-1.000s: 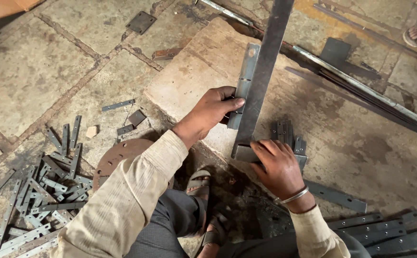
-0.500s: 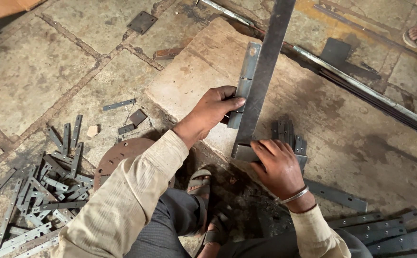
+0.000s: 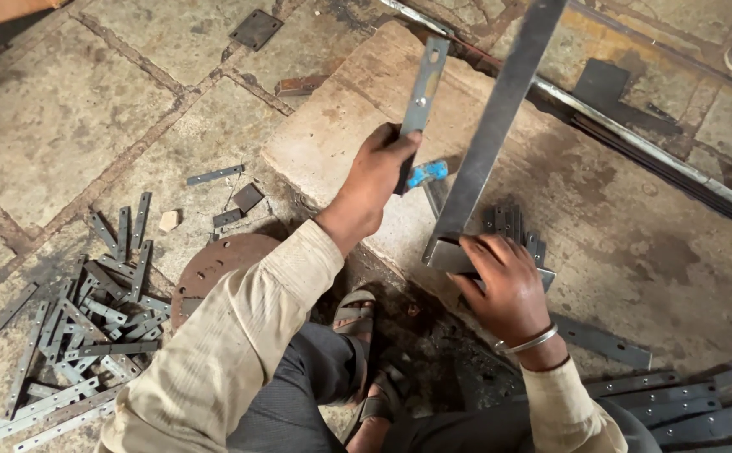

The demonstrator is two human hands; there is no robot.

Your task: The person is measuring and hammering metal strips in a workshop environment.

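You are gripping a perforated metal strip (image 3: 420,92) in your left hand (image 3: 378,176), its long axis pointing up and away over the stone slab (image 3: 332,134). Your right hand (image 3: 504,285) is pressing fingers-down on the long steel bar's (image 3: 500,117) foot, just beside. Since a second ago, you have lifted the strip clear of the bar, uncovering a small blue object (image 3: 426,174).

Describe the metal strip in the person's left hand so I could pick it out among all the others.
Start at the pale stone slab in the middle of the floor. Above it the left hand grips one flat grey metal strip with holes along it. Unlike the strips heaped on the floor, it is raised and points away, beside a long slanted steel bar.
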